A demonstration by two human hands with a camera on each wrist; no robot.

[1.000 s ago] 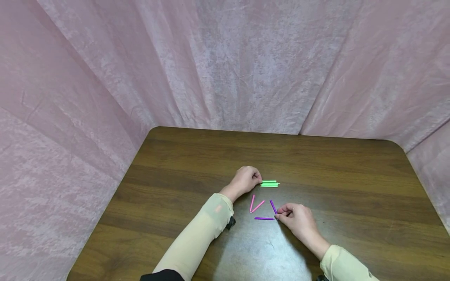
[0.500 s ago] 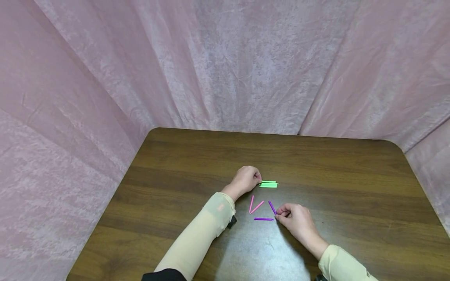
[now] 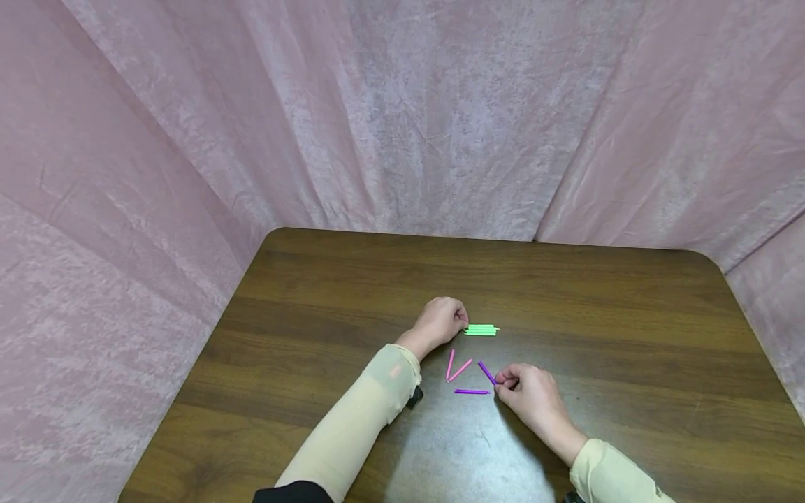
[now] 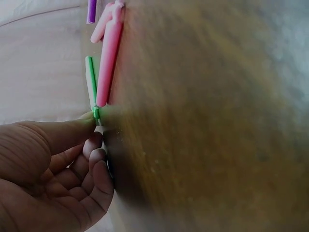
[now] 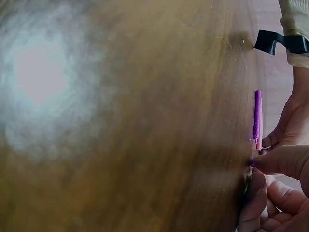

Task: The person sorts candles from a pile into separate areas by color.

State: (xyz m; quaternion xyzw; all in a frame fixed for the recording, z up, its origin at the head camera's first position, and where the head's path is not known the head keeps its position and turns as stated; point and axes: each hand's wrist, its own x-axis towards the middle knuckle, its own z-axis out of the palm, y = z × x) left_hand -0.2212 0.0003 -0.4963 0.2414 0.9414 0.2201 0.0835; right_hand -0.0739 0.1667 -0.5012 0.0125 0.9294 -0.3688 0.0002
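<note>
My left hand pinches the left end of a green candle between thumb and fingertip, at a row of several thin green candles lying side by side. On the near side, two pink candles meet at their lower ends in a V. My right hand pinches the lower end of a slanted purple candle; in the right wrist view its fingers hide most of it. A second purple candle lies flat, its right tip near the right fingertips.
Everything lies on a brown wooden table with rounded far corners. Pink curtains hang behind and beside it. A glare spot shines on the near part. The left sleeve carries a black clip.
The slanted purple candle has turned slightly, its upper end moving left and toward me. The farthest green candle has come closer against the others. Both hands stay almost where they were.
</note>
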